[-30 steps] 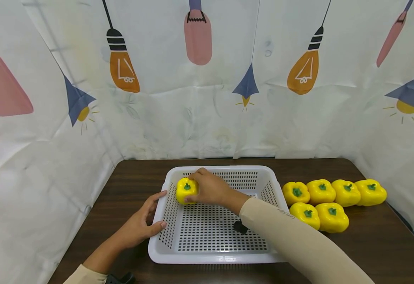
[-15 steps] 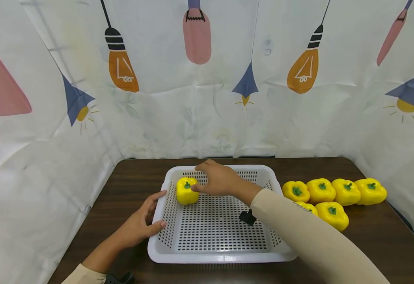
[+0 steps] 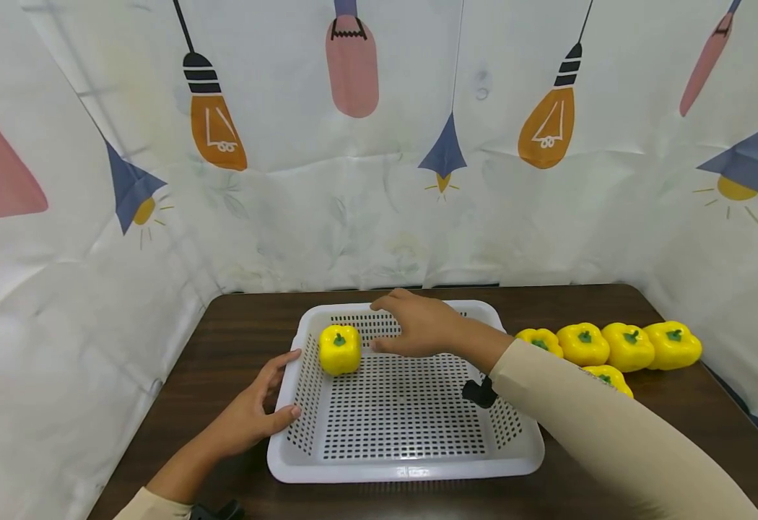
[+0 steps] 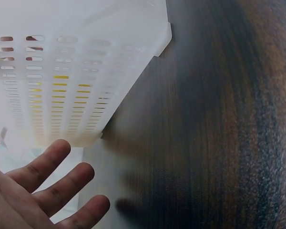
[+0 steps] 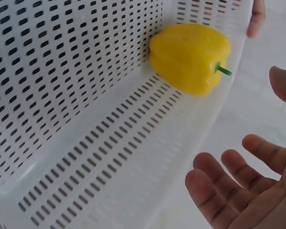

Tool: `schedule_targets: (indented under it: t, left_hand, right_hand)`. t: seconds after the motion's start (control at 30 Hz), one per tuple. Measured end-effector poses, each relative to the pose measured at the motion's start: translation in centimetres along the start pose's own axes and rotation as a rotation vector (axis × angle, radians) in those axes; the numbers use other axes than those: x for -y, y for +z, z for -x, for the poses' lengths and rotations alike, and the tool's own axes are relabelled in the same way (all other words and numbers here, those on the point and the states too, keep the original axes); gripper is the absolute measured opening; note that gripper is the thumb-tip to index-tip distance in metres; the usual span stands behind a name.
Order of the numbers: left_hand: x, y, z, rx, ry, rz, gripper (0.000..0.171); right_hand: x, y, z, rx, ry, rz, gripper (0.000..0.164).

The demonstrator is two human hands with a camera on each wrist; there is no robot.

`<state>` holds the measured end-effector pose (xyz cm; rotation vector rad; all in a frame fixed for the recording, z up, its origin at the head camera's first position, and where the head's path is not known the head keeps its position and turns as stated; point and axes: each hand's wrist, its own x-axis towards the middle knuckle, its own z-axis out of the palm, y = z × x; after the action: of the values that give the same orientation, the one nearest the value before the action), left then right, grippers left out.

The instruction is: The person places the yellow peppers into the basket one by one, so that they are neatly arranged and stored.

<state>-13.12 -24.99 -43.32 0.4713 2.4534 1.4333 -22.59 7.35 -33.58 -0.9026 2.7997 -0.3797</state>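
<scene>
One yellow bell pepper [image 3: 339, 349] with a green stem stands in the far left corner of a white perforated plastic basket [image 3: 405, 471]. The right wrist view also has this pepper [image 5: 188, 57], lying against the basket's walls. To its right, over the basket, hovers my right hand [image 3: 418, 323], fingers spread and holding nothing. My left hand [image 3: 258, 404] touches the basket's left rim with thumb and fingertips. Seen by the left wrist camera, several loose fingers [image 4: 62, 188] of that hand extend below the basket's slotted side [image 4: 62, 95].
Several more yellow bell peppers [image 3: 629, 347] sit in rows on the dark wooden table [image 3: 236, 325], right of the basket. My right sleeve [image 3: 600, 426] partly covers the nearer ones. A white printed sheet [image 3: 327, 238] hangs behind and beside the table.
My right hand has let go of the pepper in the corner and moved to the right, away from it. The pepper stays in the basket. My left hand has kept its place on the rim.
</scene>
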Motion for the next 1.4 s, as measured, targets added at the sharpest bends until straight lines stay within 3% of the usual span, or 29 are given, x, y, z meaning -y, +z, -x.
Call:
schedule_targets:
  t: [0.57, 1.4]
  left_hand:
    - [0.0, -0.3, 0.1, 0.006, -0.01, -0.006, 0.085]
    - [-0.1, -0.3, 0.0, 0.02, -0.01, 0.003, 0.087]
  right_hand:
    - [-3.1, -1.7, 4.4, -0.11, -0.093, 0.039, 0.063]
    - [-8.3, -2.3, 9.9, -0.245, -0.006, -0.076, 0.066]
